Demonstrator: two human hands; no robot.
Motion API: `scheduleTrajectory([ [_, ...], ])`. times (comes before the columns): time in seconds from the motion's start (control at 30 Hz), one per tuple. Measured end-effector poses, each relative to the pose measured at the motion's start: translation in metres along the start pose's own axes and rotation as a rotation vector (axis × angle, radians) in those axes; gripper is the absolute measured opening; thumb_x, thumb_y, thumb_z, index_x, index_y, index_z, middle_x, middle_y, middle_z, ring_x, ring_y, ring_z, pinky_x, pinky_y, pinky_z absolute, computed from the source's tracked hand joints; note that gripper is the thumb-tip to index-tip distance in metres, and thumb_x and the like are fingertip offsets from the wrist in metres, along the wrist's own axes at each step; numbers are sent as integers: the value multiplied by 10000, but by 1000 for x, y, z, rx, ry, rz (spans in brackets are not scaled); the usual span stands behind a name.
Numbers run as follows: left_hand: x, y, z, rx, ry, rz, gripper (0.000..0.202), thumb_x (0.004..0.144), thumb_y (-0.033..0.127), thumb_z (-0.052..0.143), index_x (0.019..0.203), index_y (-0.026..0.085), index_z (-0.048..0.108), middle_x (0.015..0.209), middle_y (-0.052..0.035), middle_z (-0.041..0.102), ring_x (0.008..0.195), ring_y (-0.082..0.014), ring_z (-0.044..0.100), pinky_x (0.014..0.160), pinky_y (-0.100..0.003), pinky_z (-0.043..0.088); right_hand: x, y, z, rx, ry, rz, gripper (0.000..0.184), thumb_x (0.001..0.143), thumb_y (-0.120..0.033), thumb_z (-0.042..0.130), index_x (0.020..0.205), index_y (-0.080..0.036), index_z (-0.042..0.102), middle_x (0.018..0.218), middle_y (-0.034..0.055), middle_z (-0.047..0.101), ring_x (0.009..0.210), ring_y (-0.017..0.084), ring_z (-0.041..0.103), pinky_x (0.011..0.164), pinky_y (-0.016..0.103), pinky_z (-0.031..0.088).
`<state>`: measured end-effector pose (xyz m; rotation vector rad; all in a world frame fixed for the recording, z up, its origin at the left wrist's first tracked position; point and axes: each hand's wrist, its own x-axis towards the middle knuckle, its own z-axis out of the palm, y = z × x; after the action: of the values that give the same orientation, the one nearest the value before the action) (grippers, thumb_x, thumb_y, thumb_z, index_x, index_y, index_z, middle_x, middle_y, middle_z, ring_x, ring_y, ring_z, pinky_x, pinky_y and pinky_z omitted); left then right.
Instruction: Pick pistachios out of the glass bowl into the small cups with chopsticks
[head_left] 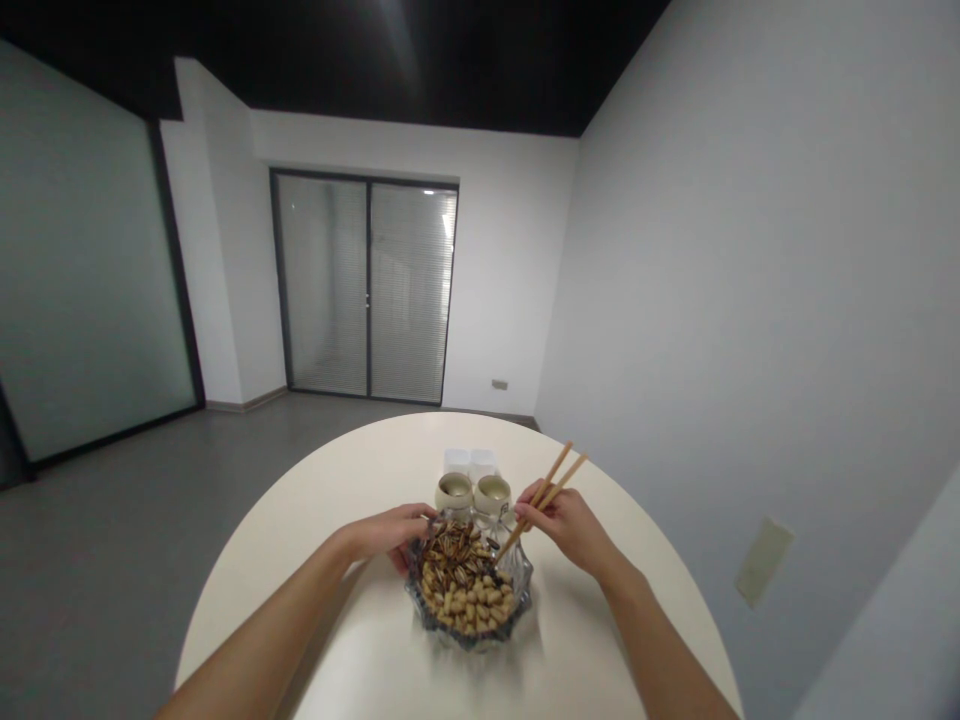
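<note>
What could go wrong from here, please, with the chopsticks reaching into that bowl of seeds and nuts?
1. The seeds and nuts are heaped near the rim of the glass bowl; one may slip from the chopsticks in the right hand and roll over the table.
2. The two cups stand behind the bowl, near that hand; a wide lift might knock one.
3. The left hand touches only the bowl's left side; a push could shift it.

Left hand (394, 530) curled, right hand (568, 525) pinched, arms forward
</note>
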<state>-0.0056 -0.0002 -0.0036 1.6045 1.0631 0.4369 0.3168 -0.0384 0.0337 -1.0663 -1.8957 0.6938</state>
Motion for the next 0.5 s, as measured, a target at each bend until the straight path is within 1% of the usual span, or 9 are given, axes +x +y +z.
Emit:
scheduleTrajectory([
  [0.2,1,-2,-1,7,-10,-10,595,737,483,675,1252,187,633,1099,-97,723,805,-248,729,573,-290,583,0,-5,1,12,-15,3,422,891,-616,753,853,-195,750,773,62,776,731,239,758,697,322,599],
  [0.33,2,-2,-1,-3,-7,-7,579,727,484,686,1225,192,639,1100,-97,725,798,-246,729,558,-279,567,-1,-9,2,24,-26,-3,401,892,-599,760,844,-200,748,767,59,778,733,244,759,702,326,599],
  [0.5,0,1,0,-16,-11,-11,612,700,495,690,1225,187,632,1109,-102,725,799,-253,730,547,-286,565,0,-7,1,13,-31,-1,382,899,-584,759,853,-205,752,774,57,781,739,246,760,699,324,593],
])
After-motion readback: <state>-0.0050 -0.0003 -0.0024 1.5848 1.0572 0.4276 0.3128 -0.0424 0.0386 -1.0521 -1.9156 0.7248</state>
